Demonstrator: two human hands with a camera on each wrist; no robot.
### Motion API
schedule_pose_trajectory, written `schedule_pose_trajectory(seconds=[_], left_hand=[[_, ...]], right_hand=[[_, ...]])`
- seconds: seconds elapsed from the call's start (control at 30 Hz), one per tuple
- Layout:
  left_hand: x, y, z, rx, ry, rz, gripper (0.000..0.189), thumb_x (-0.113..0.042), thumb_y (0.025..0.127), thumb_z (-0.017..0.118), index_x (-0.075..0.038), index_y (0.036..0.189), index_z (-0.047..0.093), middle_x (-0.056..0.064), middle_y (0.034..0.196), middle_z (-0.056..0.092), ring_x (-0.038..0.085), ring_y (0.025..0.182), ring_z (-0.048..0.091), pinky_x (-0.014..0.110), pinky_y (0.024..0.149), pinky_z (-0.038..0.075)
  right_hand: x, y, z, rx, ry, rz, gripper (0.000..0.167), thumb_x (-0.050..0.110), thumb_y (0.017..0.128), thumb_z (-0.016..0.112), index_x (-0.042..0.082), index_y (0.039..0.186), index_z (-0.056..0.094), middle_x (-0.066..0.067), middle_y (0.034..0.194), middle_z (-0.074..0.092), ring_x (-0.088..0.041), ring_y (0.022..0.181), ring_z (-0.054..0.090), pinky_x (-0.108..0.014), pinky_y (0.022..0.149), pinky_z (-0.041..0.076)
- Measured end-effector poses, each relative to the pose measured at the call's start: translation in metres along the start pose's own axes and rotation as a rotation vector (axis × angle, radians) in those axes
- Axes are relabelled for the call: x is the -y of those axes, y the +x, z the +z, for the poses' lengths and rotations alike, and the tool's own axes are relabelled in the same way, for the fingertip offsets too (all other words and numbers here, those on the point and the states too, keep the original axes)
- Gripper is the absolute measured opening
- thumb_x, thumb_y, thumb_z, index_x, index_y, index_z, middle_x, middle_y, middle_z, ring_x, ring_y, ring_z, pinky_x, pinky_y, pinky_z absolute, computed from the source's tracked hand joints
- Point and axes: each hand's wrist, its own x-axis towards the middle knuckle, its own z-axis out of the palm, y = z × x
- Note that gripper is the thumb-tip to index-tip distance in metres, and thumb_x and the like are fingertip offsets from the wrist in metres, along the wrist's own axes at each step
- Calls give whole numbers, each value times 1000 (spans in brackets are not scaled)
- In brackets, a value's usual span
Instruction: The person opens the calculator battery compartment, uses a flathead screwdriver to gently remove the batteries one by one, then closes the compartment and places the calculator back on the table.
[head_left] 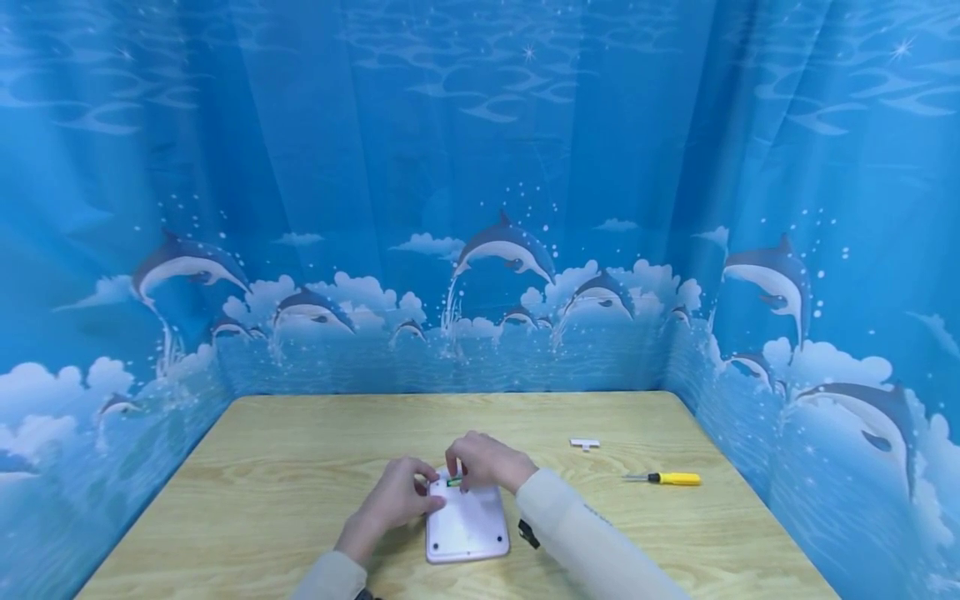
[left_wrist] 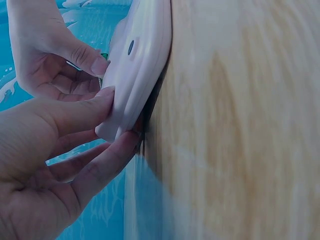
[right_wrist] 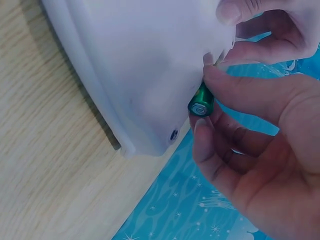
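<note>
A pale pinkish-white flat device (head_left: 468, 529) with rounded corners lies on the table, its back with small dark round spots facing up. My left hand (head_left: 396, 496) grips its far left corner; in the left wrist view the thumb is on top and fingers curl under the edge. With thumb and fingers, my right hand (head_left: 483, 461) pinches a green battery (right_wrist: 202, 101) at the far end of the device. One flat metal end of the battery shows in the right wrist view; its other end is hidden by the thumb.
To the right on the wooden table (head_left: 300, 467) lies a small white cover with a tab (head_left: 585, 443). Nearer the right edge is a screwdriver (head_left: 677, 478) with a yellow handle, its shaft pointing left. A blue dolphin-print curtain (head_left: 465, 167) surrounds the table's back and sides.
</note>
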Motion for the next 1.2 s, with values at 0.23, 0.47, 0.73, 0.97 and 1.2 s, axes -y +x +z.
schedule_pose_trajectory(seconds=[0.23, 0.47, 0.73, 0.97, 1.2], left_hand=[[-2, 0, -1, 4, -1, -16, 37, -13, 76, 90, -2, 107, 75, 13, 102, 76, 17, 83, 70, 34, 72, 63], [-3, 0, -1, 2, -2, -21, 37, -13, 75, 90, -2, 107, 75, 13, 103, 75, 18, 83, 70, 34, 72, 63], [-2, 1, 0, 7, 1, -27, 36, -13, 76, 90, -2, 107, 75, 12, 103, 75, 17, 83, 70, 34, 73, 63], [-3, 1, -1, 5, 5, -41, 37, -14, 76, 90, -2, 108, 75, 11, 103, 75, 16, 84, 69, 33, 73, 63], [-2, 0, 0, -8, 9, -32, 38, -13, 75, 90, -1, 108, 75, 12, 102, 75, 17, 84, 69, 34, 74, 63]], right_hand=[[1, 0, -2, 18, -16, -6, 23, 6, 84, 82, 17, 104, 76, 1, 98, 76, -6, 79, 65, -18, 71, 55], [2, -3, -5, 34, -30, -12, 27, 2, 86, 77, 18, 107, 75, 2, 101, 75, -6, 82, 63, -18, 73, 55], [1, -5, -9, 19, -45, -39, 26, 5, 92, 73, 19, 113, 74, -1, 105, 75, -7, 84, 63, -17, 75, 54], [1, -8, -15, 12, -32, -46, 22, 6, 92, 73, 17, 112, 73, -1, 106, 75, -7, 85, 64, -18, 76, 55], [0, -11, -20, 22, -18, -17, 29, -5, 90, 68, 16, 110, 73, -2, 105, 74, -7, 84, 63, -18, 76, 56]])
